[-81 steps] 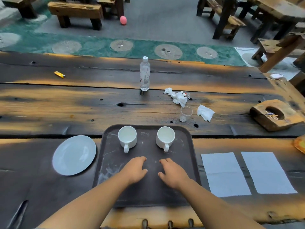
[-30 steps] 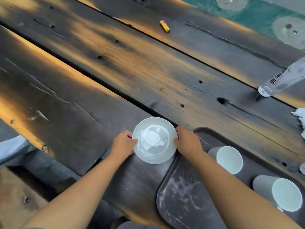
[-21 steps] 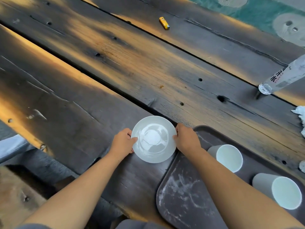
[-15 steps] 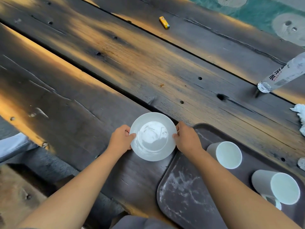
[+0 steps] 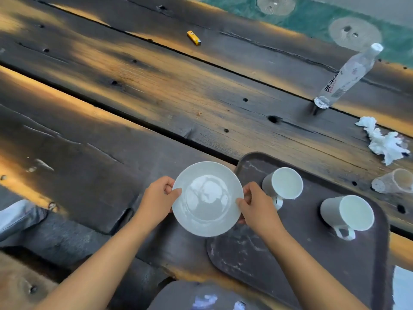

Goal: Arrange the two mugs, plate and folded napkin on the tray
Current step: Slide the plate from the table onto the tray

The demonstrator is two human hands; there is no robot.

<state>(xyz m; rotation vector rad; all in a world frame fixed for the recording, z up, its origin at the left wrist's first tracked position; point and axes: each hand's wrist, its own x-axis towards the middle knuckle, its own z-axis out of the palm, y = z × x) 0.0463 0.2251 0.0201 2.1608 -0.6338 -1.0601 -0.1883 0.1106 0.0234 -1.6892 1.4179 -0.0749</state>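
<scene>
1. Head view, only one there is: both white ceramic mugs, the nearer (image 5: 282, 183) and the farther one to its right (image 5: 347, 213), sit upright on the dark rectangular plastic tray (image 5: 312, 253), handles toward me. That part looks done.
2. The round white ceramic plate (image 5: 207, 198) is in my grip. My left hand (image 5: 157, 199) pinches its left rim, thumb on top; my right hand (image 5: 257, 206) pinches the right rim the same way.
3. Plate position: over the tray's left edge, mostly above the dark weathered plank table (image 5: 134, 97). Looks lifted, but I can't confirm clearance from this angle.
4. Not yet on the tray, so plate counts as in progress.
5. Napkin: a flat white sheet corner (image 5: 402, 289) shows at bottom right, off the tray. Probably the napkin, can't tell if folded. Not started.
6. Estimate: two of four items placed, roughly half.
</scene>
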